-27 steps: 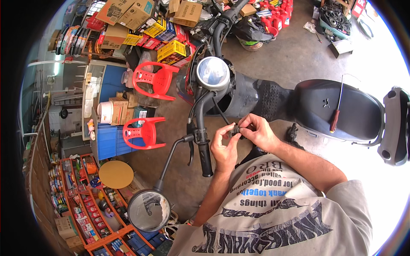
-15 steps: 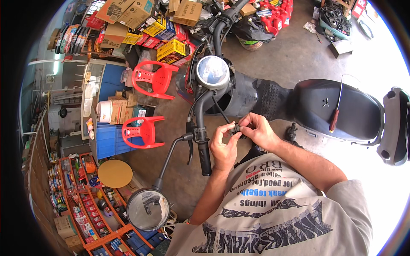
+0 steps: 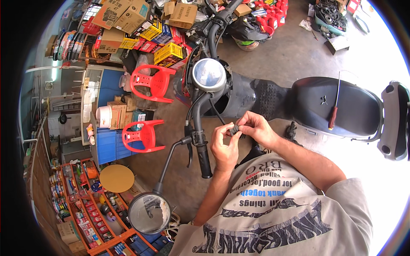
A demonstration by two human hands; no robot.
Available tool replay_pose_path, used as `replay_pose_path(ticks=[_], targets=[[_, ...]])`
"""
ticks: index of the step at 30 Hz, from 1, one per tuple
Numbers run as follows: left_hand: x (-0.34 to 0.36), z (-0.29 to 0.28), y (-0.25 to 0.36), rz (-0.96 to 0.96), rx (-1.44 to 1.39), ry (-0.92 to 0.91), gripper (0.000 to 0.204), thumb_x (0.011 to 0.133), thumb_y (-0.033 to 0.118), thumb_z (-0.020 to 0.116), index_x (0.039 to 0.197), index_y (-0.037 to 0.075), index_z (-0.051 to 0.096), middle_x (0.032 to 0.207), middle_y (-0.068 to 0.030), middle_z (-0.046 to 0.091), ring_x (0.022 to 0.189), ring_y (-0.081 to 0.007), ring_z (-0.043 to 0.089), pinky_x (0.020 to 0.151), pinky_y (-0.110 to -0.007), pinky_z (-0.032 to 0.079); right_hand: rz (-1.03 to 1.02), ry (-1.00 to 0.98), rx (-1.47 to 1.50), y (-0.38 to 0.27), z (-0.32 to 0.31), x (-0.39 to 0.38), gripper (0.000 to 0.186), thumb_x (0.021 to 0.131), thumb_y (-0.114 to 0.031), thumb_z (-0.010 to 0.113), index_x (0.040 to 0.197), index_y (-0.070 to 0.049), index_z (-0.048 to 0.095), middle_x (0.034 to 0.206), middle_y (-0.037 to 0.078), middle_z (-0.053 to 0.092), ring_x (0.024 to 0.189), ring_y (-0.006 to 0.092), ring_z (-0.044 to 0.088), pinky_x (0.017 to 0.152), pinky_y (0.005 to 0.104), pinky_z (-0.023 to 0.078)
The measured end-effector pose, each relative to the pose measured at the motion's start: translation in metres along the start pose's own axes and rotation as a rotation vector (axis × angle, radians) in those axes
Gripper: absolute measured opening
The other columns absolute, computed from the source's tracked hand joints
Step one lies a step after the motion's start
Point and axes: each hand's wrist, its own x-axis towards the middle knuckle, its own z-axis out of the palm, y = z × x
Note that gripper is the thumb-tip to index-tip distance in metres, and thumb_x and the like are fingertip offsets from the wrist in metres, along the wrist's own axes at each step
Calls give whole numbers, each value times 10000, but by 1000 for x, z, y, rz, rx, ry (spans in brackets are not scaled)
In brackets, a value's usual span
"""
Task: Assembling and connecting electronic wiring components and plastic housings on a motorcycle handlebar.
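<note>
Between the fingertips of both hands is a small dark grey part [image 3: 234, 130], ridged in look; its exact kind is too small to make out. My left hand [image 3: 224, 145] pinches it from the left with thumb and forefinger. From the right, my right hand [image 3: 255, 129] grips it with thumb and curled fingers, so the two hands meet. Just beyond them stands a motorbike [image 3: 243, 96], its round headlight [image 3: 209, 74] and handlebar grip [image 3: 204, 162] to the left. On the black seat [image 3: 314, 104] lies a screwdriver [image 3: 332, 117] with a reddish-brown handle.
A round mirror [image 3: 149, 213] juts out at the lower left. Two red plastic chairs [image 3: 143, 136] stand left of the bike, near a round tan tabletop [image 3: 116, 178] and orange shelving [image 3: 115, 234]. Cartons [image 3: 168, 54] and red bottles [image 3: 273, 19] crowd the far side.
The view has shifted slightly, so the bike appears a little further left. Both hands stay together on the small part, with only slight finger movement.
</note>
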Motion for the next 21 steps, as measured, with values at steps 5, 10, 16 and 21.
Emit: replay_pose_path(ticks=[5,10,16,21], targets=[[-2,0,-3,-26,-9,21,328,745,-31,785,1035,16,640,1021,-79,680,744,-165,593,665,-284,480,-3,-4,-25,-1,1,0,95,894,15,640,920,-27,559,911,16,640,790,40,546,688,221,477],[-4,0,-9,-51,-29,19,330,741,-20,792,1033,21,644,1025,-70,692,757,-163,590,677,-289,475,-26,12,-135,1,0,0,92,885,17,640,908,-25,561,885,0,635,742,23,512,642,213,460],[-6,1,-13,-102,-81,25,322,753,6,795,1040,28,651,1033,-60,701,792,-165,589,703,-292,461,-41,16,-159,0,0,1,91,884,10,646,902,-23,563,864,-9,632,726,19,500,622,215,453],[-8,2,-18,-143,-125,28,315,768,25,792,1053,31,657,1031,-52,700,838,-168,599,716,-297,451,-56,30,-154,-4,2,0,90,884,2,652,899,-18,565,845,-9,631,713,25,507,608,221,454]])
